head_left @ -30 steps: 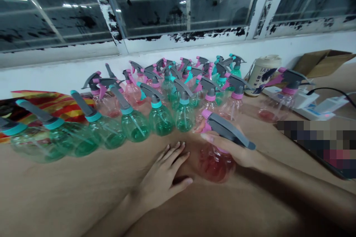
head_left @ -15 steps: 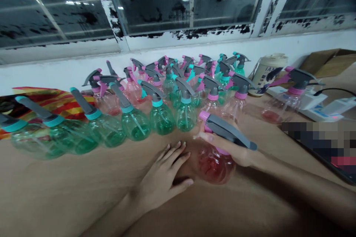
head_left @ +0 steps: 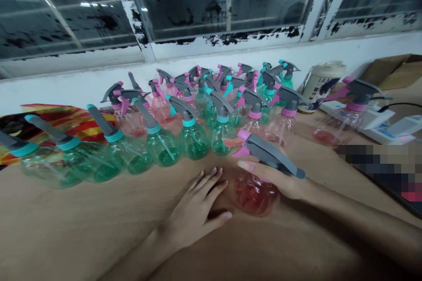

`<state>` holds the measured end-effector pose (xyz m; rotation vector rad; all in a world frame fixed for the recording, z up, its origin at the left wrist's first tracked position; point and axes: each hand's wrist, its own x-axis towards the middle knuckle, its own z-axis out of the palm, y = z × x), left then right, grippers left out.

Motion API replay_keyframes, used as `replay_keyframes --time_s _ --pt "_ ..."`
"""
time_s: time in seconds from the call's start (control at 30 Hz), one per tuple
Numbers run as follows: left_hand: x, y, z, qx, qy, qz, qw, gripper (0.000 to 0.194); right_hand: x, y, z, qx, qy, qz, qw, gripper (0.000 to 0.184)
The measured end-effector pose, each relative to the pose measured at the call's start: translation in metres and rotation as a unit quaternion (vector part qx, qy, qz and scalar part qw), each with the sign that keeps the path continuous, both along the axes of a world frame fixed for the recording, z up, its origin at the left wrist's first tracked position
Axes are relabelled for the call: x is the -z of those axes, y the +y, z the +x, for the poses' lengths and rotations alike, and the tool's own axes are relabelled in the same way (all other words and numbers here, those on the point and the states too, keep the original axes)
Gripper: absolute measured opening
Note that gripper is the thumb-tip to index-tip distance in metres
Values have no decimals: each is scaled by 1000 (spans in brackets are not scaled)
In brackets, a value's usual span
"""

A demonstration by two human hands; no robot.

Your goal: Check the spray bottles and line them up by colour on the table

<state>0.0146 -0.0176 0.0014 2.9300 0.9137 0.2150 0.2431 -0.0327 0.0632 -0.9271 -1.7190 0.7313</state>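
Note:
A red see-through spray bottle (head_left: 255, 195) with a pink collar and a grey-and-pink spray head stands on the table. My right hand (head_left: 280, 178) grips it at the neck, below the spray head. The thumb lies across the front, and one fingertip pokes out beside the pink nozzle, above the trigger. To the left of that bottle, my left hand (head_left: 194, 210) rests flat on the table with its fingers stretched out, holding nothing. Just beyond my hands runs a row of green spray bottles (head_left: 165, 149) with turquoise collars. Pink-collared spray bottles (head_left: 286, 125) continue it rightward.
More spray bottles crowd against the wall behind. On the right are a lone pink spray bottle (head_left: 344, 123), a cream container (head_left: 323, 81), white power strips (head_left: 376, 123), a cardboard box (head_left: 392, 70) and a dark flat device (head_left: 389, 184). Red-yellow cloth or wrapping (head_left: 62, 118) lies at left.
A finger of my right hand has moved off the trigger and now sticks out past the nozzle. The view has shifted slightly. My left hand stays flat on the table.

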Motion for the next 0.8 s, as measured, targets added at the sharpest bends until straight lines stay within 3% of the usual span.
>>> replay_keyframes --time_s 0.3,0.67,0.8 --pt "3 1 -1 -2 0 -2 1000 62 -3 -2 -2 -25 21 8 999 24" --pt "1 0 -2 -4 10 -4 1000 62 -1 -1 -3 12 0 18 1000 9" --pt "3 1 -2 -3 3 1 1000 62 -5 -2 -2 23 -19 11 999 16"
